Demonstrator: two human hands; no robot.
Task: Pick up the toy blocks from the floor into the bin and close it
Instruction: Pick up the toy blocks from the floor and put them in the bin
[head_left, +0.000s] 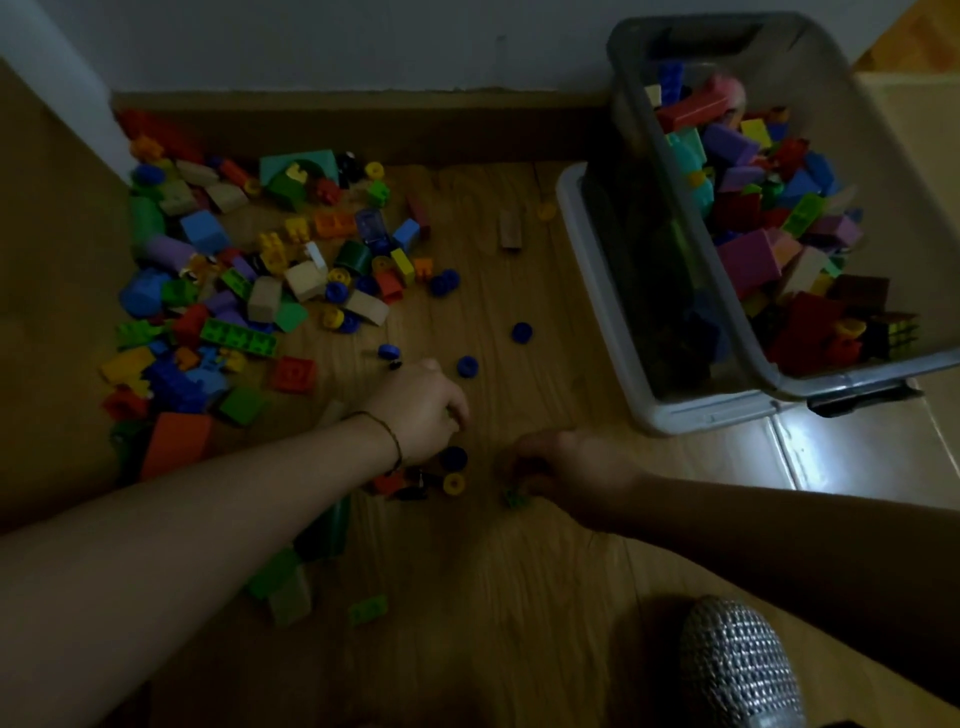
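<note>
Silver dimpled object low right, nearest lens. Left hand: fingers curled down over small wheels on wooden floor; grip unclear. Right hand in shadow, fingers bent by small green block; hold unclear. Toy blocks heaped far left. Open bin, part-filled, far right, white lid touching its left side.

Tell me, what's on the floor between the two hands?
In the head view, a blue wheel and a yellow wheel lie by the left hand; then bare floor up to the right hand.
</note>
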